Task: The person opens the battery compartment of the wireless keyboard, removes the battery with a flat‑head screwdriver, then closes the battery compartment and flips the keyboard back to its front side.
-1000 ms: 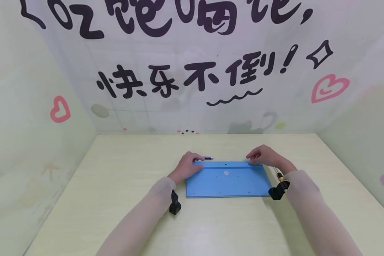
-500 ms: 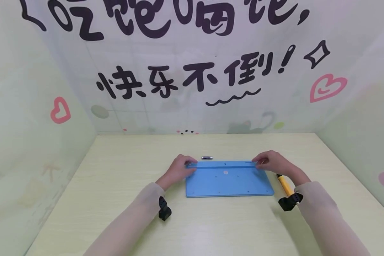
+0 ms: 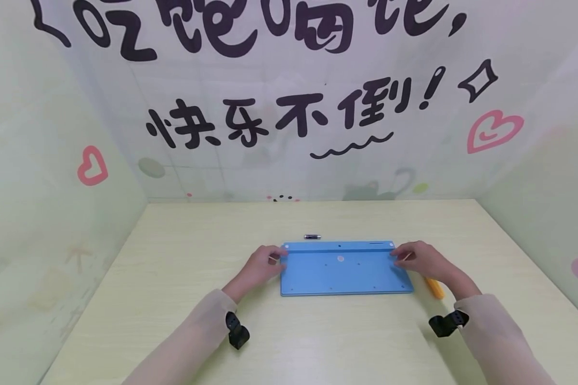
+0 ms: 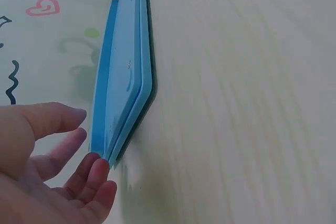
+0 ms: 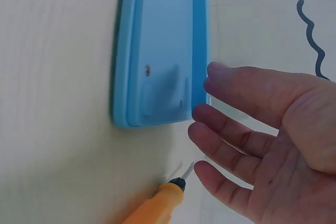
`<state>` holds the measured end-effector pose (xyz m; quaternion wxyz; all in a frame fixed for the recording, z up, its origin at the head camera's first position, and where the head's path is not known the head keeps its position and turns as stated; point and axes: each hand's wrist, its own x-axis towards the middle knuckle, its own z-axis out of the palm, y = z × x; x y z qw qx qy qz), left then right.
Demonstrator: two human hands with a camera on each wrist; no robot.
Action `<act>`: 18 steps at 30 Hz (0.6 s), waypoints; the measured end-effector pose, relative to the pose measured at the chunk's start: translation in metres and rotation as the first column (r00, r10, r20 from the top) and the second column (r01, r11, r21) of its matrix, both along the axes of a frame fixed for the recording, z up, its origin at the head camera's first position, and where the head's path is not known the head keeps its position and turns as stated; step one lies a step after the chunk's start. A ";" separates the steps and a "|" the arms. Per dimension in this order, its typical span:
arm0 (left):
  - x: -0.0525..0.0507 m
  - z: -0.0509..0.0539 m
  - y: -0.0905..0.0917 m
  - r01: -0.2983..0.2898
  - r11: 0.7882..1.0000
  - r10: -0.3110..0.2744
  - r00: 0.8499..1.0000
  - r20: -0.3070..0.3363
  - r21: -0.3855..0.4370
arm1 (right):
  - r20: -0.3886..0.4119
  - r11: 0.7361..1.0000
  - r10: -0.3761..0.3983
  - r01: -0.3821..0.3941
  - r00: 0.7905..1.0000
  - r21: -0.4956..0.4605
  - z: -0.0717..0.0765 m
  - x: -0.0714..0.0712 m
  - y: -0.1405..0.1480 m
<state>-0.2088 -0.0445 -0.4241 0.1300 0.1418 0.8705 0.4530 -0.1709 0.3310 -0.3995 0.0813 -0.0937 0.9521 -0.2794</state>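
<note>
A blue keyboard (image 3: 347, 275) lies face down on the table, its raised ridge along the far side. My left hand (image 3: 259, 267) is at its far left corner, thumb and fingers apart. In the left wrist view the fingertips (image 4: 97, 165) are at the corner; whether they touch it I cannot tell. At the far right corner is my right hand (image 3: 425, 261), fingers loosely bent and spread, with nothing between them. A screwdriver with an orange handle (image 5: 157, 205) lies right of the keyboard, partly hidden by the right hand in the head view.
A small dark battery (image 3: 312, 236) lies just behind the keyboard. The pale wooden table (image 3: 197, 230) is bordered by a printed back wall (image 3: 250, 171) and side walls.
Both hands have moved outward and toward the near side, off the keyboard's top to its side corners. The battery and more of the screwdriver came into view, then the right hand covered part of the screwdriver.
</note>
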 end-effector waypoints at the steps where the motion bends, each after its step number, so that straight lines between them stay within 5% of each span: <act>1: 0.001 -0.001 0.000 -0.006 1.000 0.006 1.000 0.010 0.002 | 0.000 1.000 -0.005 0.005 1.000 -0.003 -0.002 0.001 0.000; 18: 0.018 -0.012 0.007 -0.083 0.995 0.078 0.994 0.080 0.064 | 0.017 0.985 -0.157 0.158 0.987 -0.064 -0.019 0.020 -0.002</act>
